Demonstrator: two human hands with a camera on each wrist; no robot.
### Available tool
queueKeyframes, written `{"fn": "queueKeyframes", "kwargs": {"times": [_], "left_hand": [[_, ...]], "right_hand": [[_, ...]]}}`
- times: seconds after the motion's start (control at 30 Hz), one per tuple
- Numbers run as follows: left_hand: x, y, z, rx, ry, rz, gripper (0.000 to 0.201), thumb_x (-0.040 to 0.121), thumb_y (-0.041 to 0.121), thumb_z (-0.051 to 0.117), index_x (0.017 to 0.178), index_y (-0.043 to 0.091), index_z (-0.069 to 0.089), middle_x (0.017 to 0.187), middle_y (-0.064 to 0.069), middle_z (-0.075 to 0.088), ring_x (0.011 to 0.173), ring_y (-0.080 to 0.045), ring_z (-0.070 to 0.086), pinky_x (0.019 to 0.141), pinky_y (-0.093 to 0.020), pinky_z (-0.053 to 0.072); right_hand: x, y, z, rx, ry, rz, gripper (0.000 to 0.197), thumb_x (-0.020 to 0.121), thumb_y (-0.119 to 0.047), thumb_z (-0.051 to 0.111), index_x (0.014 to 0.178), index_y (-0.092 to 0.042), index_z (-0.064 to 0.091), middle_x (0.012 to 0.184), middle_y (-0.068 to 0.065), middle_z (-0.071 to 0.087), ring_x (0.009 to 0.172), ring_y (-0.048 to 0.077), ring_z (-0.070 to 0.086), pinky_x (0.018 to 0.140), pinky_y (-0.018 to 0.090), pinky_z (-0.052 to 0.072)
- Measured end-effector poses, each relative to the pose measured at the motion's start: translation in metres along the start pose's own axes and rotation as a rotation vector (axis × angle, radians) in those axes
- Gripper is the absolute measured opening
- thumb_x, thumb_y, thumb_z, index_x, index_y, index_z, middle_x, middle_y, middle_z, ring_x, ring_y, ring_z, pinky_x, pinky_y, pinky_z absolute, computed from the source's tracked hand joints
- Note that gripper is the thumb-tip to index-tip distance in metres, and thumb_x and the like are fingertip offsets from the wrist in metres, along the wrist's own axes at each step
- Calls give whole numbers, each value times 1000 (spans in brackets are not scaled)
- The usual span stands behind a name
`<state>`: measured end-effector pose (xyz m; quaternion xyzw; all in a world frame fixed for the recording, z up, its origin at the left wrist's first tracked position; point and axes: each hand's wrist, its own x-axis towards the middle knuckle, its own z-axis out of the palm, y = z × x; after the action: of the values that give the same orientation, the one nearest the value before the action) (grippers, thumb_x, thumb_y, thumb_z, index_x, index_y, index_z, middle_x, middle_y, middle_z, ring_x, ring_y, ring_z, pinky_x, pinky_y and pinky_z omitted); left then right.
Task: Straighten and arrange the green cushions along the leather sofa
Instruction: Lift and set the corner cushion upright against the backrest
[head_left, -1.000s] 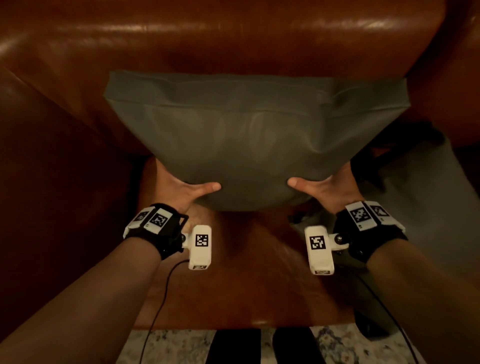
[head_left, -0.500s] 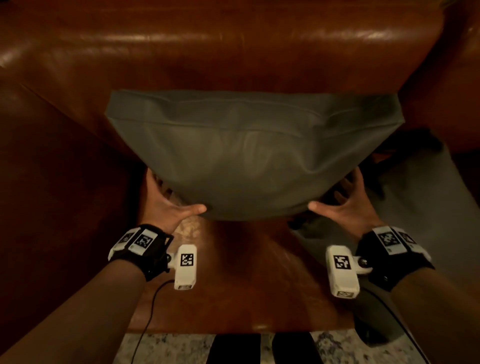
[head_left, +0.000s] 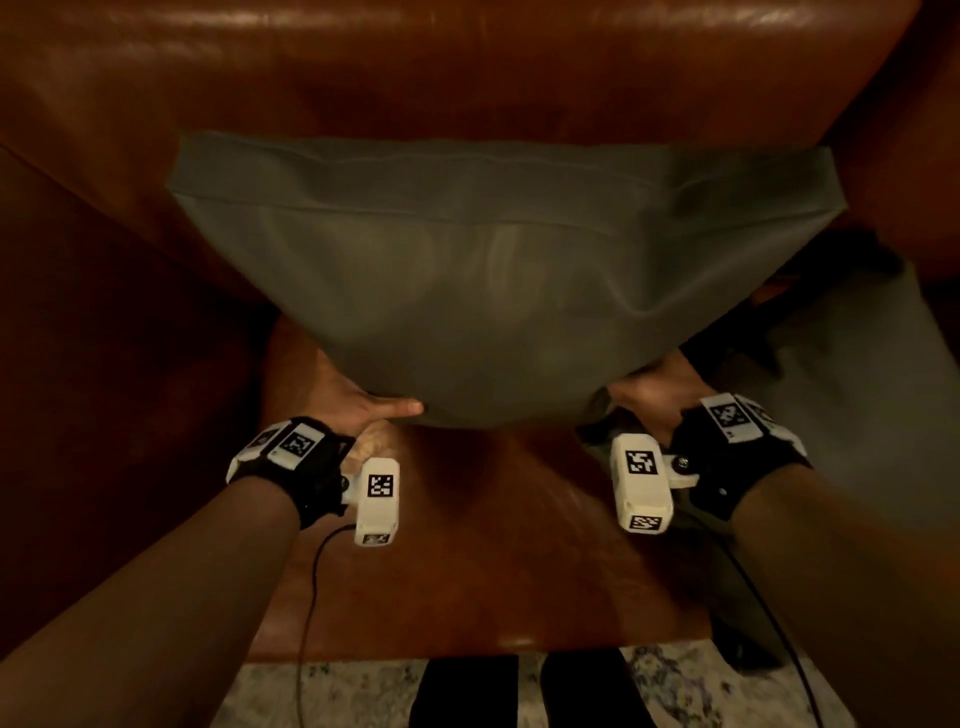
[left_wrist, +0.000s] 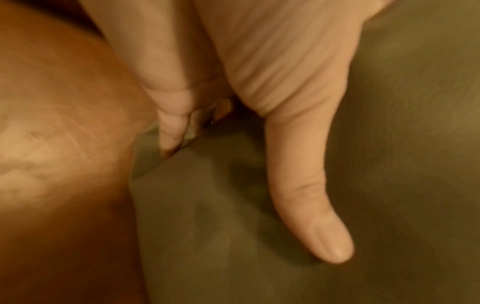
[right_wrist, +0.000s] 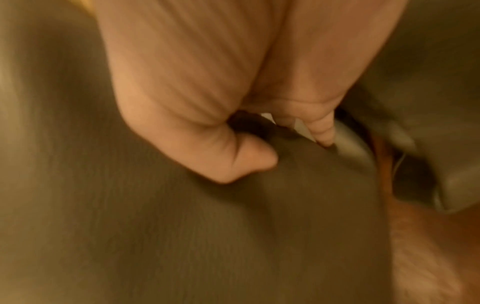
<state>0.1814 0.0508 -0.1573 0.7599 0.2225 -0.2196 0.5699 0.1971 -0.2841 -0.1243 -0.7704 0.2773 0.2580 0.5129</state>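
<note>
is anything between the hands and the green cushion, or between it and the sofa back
Nothing visible. The left hand and right hand already grip the cushion at its lower corners, thumbs on its front. Its top edge lies against the sofa back with nothing between. A second cushion lies off to the right, clear of it.

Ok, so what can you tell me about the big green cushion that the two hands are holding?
The big grey-green cushion is a wide, soft pillow of smooth fabric with a seam running along its top edge. It stands upright against the brown leather sofa back, above the seat. Its lower part narrows and wrinkles where it is squeezed. The left hand holds its lower left corner, thumb flat on the front; the right hand grips the lower right corner. Another green cushion lies to its right.
</note>
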Motion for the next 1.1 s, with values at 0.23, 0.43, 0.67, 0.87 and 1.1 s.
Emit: {"fn": "queueKeyframes", "kwargs": {"times": [0.23, 0.43, 0.67, 0.87, 1.1], "left_hand": [[-33, 38, -26, -356, 170, 295, 139, 45, 15, 86, 157, 19, 4, 159, -9, 32, 142, -16, 41, 102, -22, 49], [-16, 72, 9, -227, 243, 289, 126, 39, 58, 93, 143, 14, 39, 137, 3, 60, 126, -9, 58, 113, -40, 43], [-30, 83, -5, -214, 307, 355, 120, 49, 43, 90, 148, 12, 30, 137, 9, 54, 124, 3, 54, 108, -21, 43], [-20, 105, 13, -211, 290, 374, 107, 51, 28, 93, 139, 11, 35, 126, 8, 61, 111, 6, 62, 95, -14, 48], [-23, 56, -25, -200, 268, 293, 133, 50, 18, 91, 156, 15, 11, 154, -3, 38, 132, -3, 47, 91, -5, 46]], "right_hand": [[-41, -10, -50, 215, 32, -297, 143, 61, -31, 97, 166, -26, 0, 168, -10, 24, 150, 4, 31, 115, 21, 40], [-24, -46, 8, 65, 179, -390, 111, 60, -25, 96, 152, -7, 38, 152, 2, 51, 141, 11, 46, 121, 19, 25], [-42, -53, -14, 145, 175, -429, 124, 47, -44, 89, 153, -16, 31, 146, -7, 49, 131, 2, 51, 117, 15, 37], [-39, -72, 4, 117, 204, -403, 107, 67, -27, 94, 153, -9, 32, 135, -14, 43, 126, 0, 44, 102, 3, 26], [-32, -28, -32, 210, 126, -331, 149, 41, -45, 96, 162, -16, 14, 157, -1, 43, 142, 9, 48, 118, 32, 42]]}}
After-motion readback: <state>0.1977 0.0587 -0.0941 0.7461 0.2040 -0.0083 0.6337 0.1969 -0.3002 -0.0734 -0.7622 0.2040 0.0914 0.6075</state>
